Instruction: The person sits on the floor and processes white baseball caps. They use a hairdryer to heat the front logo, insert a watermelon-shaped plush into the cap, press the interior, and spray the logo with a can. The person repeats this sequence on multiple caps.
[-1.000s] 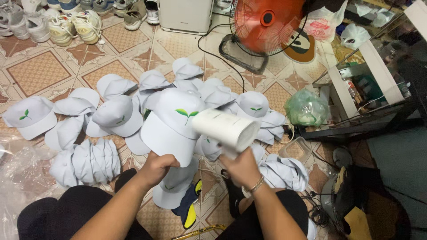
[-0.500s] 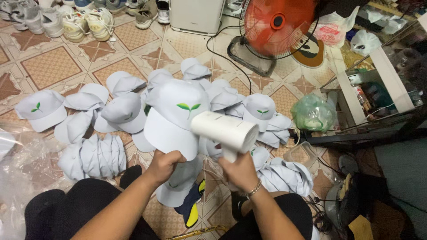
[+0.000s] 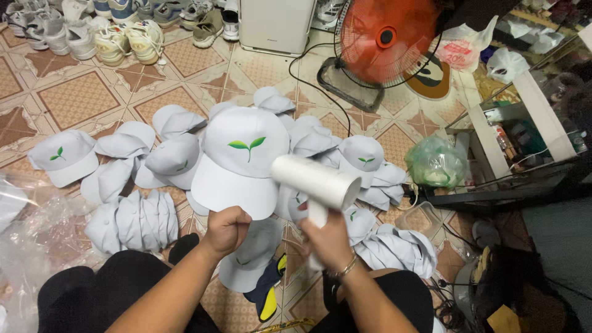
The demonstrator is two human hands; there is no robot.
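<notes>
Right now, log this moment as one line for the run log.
left hand: holds white cap by brim | right hand: grips white handheld steamer beside cap | floor: more white caps

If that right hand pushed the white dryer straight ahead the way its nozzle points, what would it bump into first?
Probably the white cap held up by the left hand. The dryer in the right hand points up-left at its crown; the depth between them is unclear.

Even indoor light from overhead, fairly bright at centre; right side and lower corners fall dim. Soft short shadows under the caps. Slight motion blur on right hand. Wide-angle bending at edges.
</notes>
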